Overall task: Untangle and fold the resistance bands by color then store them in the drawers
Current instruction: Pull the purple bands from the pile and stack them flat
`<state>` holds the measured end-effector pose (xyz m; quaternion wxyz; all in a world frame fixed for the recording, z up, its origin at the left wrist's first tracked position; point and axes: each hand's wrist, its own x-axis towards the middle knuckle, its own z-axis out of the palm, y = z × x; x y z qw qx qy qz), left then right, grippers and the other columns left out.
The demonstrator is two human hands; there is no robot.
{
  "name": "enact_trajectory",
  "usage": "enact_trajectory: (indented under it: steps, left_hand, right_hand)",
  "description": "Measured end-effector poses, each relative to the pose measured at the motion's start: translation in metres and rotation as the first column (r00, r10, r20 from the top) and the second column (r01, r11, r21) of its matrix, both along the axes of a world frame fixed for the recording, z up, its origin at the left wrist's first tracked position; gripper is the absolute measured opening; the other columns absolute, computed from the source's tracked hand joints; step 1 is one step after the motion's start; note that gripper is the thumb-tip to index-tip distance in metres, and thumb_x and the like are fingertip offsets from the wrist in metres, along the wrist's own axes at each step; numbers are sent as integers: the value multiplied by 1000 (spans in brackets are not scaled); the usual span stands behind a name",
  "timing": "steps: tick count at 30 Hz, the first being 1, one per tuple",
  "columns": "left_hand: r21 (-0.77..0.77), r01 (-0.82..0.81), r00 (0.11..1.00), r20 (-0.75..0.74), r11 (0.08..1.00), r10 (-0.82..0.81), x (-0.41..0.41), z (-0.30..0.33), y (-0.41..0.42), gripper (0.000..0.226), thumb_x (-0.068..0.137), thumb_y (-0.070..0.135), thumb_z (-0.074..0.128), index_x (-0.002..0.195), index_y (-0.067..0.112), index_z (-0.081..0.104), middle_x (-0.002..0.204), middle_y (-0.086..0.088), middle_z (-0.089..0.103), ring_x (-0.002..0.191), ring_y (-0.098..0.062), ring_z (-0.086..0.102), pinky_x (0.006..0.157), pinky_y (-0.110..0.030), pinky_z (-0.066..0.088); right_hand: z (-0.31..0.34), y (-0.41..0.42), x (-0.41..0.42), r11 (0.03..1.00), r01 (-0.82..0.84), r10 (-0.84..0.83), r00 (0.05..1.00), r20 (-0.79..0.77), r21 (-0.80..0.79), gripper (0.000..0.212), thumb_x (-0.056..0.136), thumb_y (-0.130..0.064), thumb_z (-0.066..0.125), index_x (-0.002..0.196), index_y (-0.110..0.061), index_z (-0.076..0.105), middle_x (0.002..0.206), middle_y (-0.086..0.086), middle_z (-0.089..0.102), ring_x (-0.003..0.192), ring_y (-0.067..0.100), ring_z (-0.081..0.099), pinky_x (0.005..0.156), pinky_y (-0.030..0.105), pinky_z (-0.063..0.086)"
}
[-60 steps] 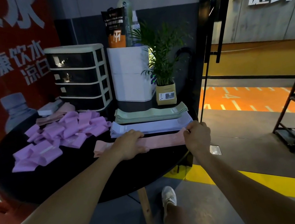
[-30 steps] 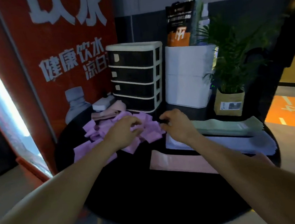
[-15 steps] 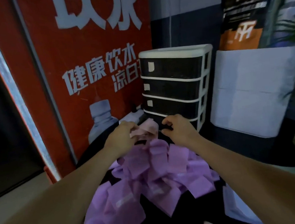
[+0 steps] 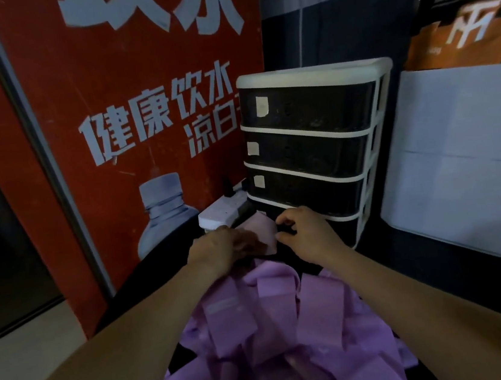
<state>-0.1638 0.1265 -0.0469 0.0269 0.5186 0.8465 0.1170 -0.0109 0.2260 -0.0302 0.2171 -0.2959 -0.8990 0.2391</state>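
A folded pink band [image 4: 263, 229] lies at the foot of the black drawer unit [image 4: 317, 150], whose white-framed drawers are all closed. My left hand [image 4: 218, 247] lies over the band's left part, its fingers curled on it. My right hand [image 4: 306, 233] is at the band's right edge, in front of the bottom drawer, thumb and curled fingers pinching that edge. A tangled heap of purple bands [image 4: 275, 328] fills the black table between my forearms. The green and white bands are out of view.
A white power strip [image 4: 223, 213] sits left of the drawer unit, against the red poster wall [image 4: 140, 124]. A tall white box [image 4: 460, 164] stands right of the drawers, with a dark packet [image 4: 468, 21] on top.
I have turned away from the flat pink band at the table's right and leaned in over the purple heap. Both hands moved to the pink band by the drawers and have lowered it slightly.
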Motion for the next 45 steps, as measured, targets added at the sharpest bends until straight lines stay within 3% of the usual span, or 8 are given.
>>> enact_trajectory:
  steps: [3, 7, 16, 23, 30, 34, 39, 45]
  left_hand:
    - [36, -93, 987, -128, 995, 97, 2, -2, 5, 45, 87, 59, 45, 112, 27, 64, 111, -2, 65, 100, -25, 62, 73, -26, 40]
    - [167, -71, 995, -62, 983, 82, 8, 10, -1, 20, 91, 29, 49, 101, 18, 63, 103, -6, 63, 99, -28, 61, 73, -29, 40]
    - [534, 163, 972, 55, 830, -226, 37, 110, -26, 11, 90, 14, 57, 96, 11, 66, 83, 6, 61, 75, -6, 55, 62, -11, 39]
    - [681, 171, 919, 151, 712, -364, 87, 163, -63, 8, 88, 16, 61, 82, 13, 64, 68, 8, 57, 58, 6, 49, 58, -7, 35]
    - [722, 3, 816, 398, 692, -419, 141, 179, -104, 9, 88, 21, 62, 87, 14, 67, 85, -5, 65, 73, -9, 54, 70, -24, 43]
    - [712, -49, 790, 457, 701, -409, 168, 178, -122, 7, 87, 21, 64, 81, 19, 65, 80, 4, 63, 70, -6, 55, 64, -19, 44]
    - [694, -35, 731, 509, 719, -455, 195, 169, -144, 20, 88, 27, 61, 75, 12, 63, 66, 3, 56, 55, 2, 48, 53, -11, 40]
    - [586, -111, 748, 581, 803, -321, 199, 151, -159, 32, 95, 32, 50, 68, 16, 55, 63, 2, 47, 61, -9, 43, 54, -16, 35]
  right_hand:
    - [-2, 0, 3, 1000, 0, -1, 1000, -23, -24, 30, 87, -19, 62, 117, -14, 60, 122, 6, 56, 104, 18, 57, 89, 28, 47]
    - [5, -4, 12, 998, -8, 3, 998, -62, -69, 31, 88, -17, 62, 118, -13, 59, 119, 6, 60, 106, 17, 57, 89, 27, 45]
    - [55, -37, 30, 991, -76, 43, 957, -286, -106, 48, 78, -16, 73, 121, -15, 51, 113, 1, 57, 100, 15, 57, 84, 26, 47]
    - [107, -74, 66, 1000, -7, 12, 923, -385, 14, 52, 78, -26, 71, 125, -19, 50, 119, 3, 57, 107, 19, 56, 85, 29, 46]
    - [130, -123, 127, 945, 170, -22, 884, -467, 278, 51, 82, -25, 69, 128, -19, 48, 121, 0, 42, 101, 7, 42, 83, 17, 36]
    - [132, -140, 153, 900, 196, 3, 890, -455, 390, 44, 77, -24, 73, 118, -19, 59, 115, 2, 44, 104, 13, 43, 87, 19, 36]
    - [140, -161, 182, 981, 97, -6, 884, -467, 170, 12, 80, -15, 68, 91, -11, 68, 88, -3, 53, 72, 3, 48, 62, 7, 36]
    - [134, -165, 204, 984, 8, -119, 768, -629, -176, 21, 90, -24, 59, 82, -8, 70, 76, 13, 65, 68, 15, 53, 65, 31, 42]
